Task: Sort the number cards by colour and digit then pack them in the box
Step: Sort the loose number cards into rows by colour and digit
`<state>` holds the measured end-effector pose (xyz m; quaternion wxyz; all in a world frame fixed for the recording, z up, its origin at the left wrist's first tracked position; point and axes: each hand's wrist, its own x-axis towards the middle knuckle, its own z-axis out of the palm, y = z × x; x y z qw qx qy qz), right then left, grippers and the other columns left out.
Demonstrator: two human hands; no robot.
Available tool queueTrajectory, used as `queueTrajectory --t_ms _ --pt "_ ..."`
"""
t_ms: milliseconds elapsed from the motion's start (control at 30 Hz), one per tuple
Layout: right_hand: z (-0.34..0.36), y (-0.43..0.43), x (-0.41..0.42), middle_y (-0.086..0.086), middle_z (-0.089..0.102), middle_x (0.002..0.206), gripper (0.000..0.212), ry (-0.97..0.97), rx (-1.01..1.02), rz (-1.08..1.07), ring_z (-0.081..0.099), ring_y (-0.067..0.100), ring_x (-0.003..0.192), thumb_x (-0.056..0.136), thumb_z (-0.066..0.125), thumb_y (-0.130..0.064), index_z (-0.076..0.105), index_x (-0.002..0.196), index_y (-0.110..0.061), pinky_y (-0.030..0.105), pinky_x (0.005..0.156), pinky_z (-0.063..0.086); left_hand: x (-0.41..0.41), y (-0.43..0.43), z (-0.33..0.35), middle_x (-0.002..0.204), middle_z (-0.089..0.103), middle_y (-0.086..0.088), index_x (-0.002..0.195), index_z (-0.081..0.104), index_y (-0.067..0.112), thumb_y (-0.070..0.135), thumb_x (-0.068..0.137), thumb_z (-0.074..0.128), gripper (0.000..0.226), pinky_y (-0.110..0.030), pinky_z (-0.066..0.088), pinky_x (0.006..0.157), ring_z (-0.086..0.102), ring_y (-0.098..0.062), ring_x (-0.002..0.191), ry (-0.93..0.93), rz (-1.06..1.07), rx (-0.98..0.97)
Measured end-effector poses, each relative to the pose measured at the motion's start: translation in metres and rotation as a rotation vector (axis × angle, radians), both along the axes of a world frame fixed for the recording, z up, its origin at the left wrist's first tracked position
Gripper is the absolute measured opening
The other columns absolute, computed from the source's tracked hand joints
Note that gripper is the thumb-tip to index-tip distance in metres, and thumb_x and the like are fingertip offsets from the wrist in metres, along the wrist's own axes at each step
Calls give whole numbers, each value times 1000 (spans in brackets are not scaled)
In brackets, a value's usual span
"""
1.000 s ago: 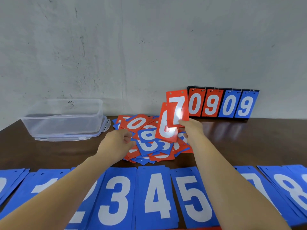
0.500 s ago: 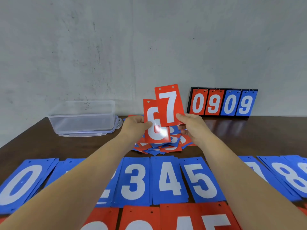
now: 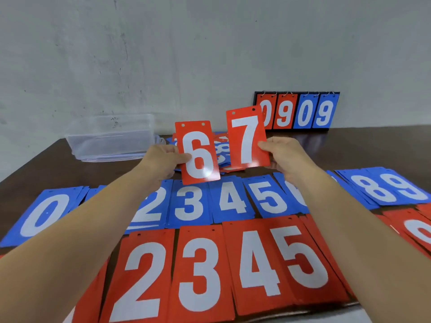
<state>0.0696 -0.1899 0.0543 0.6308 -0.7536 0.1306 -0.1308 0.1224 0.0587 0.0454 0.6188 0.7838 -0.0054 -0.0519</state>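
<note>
Overlapped a moment ago, the red 6 [image 3: 198,155] and red 7 [image 3: 247,138] now stand apart above the middle of the counter [image 3: 373,150], the first pinched by your left hand [image 3: 161,159], the second by your right hand [image 3: 288,157], each probably bound beside the red 5 [image 3: 303,259] along the near edge.

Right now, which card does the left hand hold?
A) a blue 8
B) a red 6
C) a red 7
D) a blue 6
B: the left hand pinches the red 6 card by its left edge, while the right hand holds the red 7 card.
</note>
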Motion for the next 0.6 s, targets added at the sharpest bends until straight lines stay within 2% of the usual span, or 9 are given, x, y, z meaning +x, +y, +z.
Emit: queueTrajectory --t_ms 67,133,200,367,500,600 --pt "-4 -5 -11 3 73 99 13 -3 -20 6 69 18 93 95 60 -20 67 95 -10 33 85 56 -9 -1 -1 86 72 -5 66 54 14 18 88 68 27 -22 43 54 64 -14 65 -13 -21 18" --pt "-5 -8 -21 2 72 98 12 -12 -29 12 68 17 91 95 59 -19 67 91 -12 31 81 55 -20 -1 -1 76 69 -2 63 52 16 17 88 69 30 -22 41 53 59 -9 52 -31 -43 39" --pt "-5 -9 -30 2 72 97 12 -19 -24 11 68 15 89 95 58 -18 66 89 -13 27 76 53 -30 -3 -1 75 69 -1 64 53 17 15 88 68 29 -20 39 48 60 -5 49 -38 -62 40" --pt "-5 -13 -49 2 72 94 10 -24 -33 25 69 13 84 96 57 -14 66 91 -14 25 70 53 -48 -10 6 89 73 -2 84 64 11 16 89 67 8 -16 40 43 66 -5 59 -55 -59 33" --pt "-2 -29 -70 1 71 96 7 -14 -48 29 68 13 84 95 58 -11 65 96 -12 22 64 52 -61 -19 7 95 74 -8 81 65 9 16 88 69 11 -24 39 54 61 -16 69 -51 -34 17" --pt "-3 -48 -89 1 70 97 8 -21 -54 23 69 12 82 94 60 -11 65 99 -15 22 64 54 -77 -30 4 98 74 -8 88 66 4 20 87 70 16 -27 42 60 55 -23 80 -40 -23 19"
